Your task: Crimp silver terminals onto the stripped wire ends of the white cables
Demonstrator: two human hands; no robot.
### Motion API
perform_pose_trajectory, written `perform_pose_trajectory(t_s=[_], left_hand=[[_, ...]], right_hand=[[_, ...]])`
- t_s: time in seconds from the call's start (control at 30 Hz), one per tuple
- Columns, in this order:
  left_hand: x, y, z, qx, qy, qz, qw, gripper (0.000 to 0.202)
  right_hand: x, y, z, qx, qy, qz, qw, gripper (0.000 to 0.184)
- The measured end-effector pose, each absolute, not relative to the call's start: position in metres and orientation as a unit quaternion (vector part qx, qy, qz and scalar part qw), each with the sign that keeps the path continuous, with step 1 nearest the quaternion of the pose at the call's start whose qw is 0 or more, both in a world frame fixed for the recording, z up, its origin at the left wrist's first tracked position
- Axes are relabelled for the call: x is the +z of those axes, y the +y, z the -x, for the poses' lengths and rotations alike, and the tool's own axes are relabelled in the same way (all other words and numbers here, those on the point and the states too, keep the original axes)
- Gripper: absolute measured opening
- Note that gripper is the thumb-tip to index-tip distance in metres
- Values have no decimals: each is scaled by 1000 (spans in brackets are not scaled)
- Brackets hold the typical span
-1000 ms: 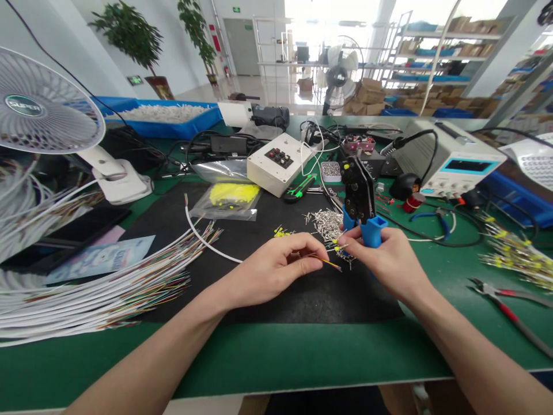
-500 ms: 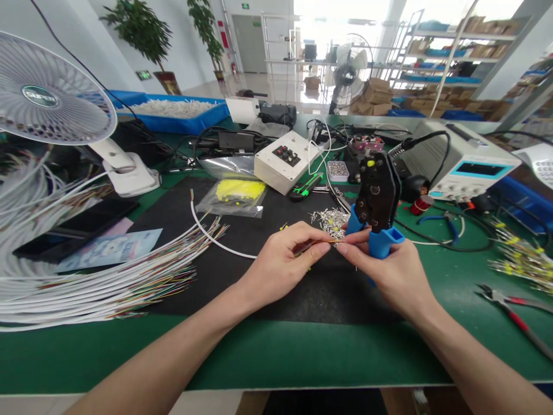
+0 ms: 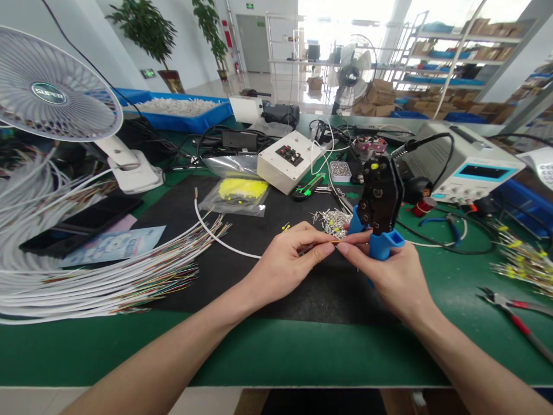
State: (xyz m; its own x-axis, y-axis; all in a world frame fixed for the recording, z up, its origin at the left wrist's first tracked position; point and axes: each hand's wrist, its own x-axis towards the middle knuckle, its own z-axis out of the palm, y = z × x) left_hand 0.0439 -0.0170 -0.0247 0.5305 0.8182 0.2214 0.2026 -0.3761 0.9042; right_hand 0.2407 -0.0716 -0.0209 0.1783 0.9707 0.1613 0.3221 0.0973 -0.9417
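Compared with one second earlier, the gap between the hands has closed: the left hand and the right hand meet at the fingertips, and the thin wires, whose free ends then showed, are covered at the tip. This appears to align the wire ends with the right fingertips; any small part pinched there is hidden.

Left hand: narrow, thumb and finger closed on the thin wires. Right hand: closed around the pliers, with thumb and forefinger also at the wires.

Location of wires: above the black mat, on the near side of the metal pins, left of the pliers.

Appearance: wires slender, orange-brown, roughly level; pliers upright, black head, blue handles
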Motion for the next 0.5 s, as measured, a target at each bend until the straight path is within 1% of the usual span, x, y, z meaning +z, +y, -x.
perform_pose_trajectory(t_s=[0.1, 0.2, 0.27, 0.43, 0.5], left_hand=[[-24, -18, -45, 347, 342, -751, 445, 23], [-23, -19, -45, 373, 346, -739, 441, 20], [-22, -18, -44, 410, 355, -726, 421, 18], [-13, -15, -39, 547, 381, -684, 296, 12], [-9, -14, -37, 585, 389, -666, 251, 11]], right_hand=[[-23, -71, -241, 312, -548, 595, 499, 20], [-24, -70, -242, 325, -542, 602, 488, 25], [-24, -70, -243, 337, -539, 612, 471, 29], [-22, -71, -243, 413, -553, 562, 457, 33], [-23, -73, -242, 434, -558, 556, 437, 35]])
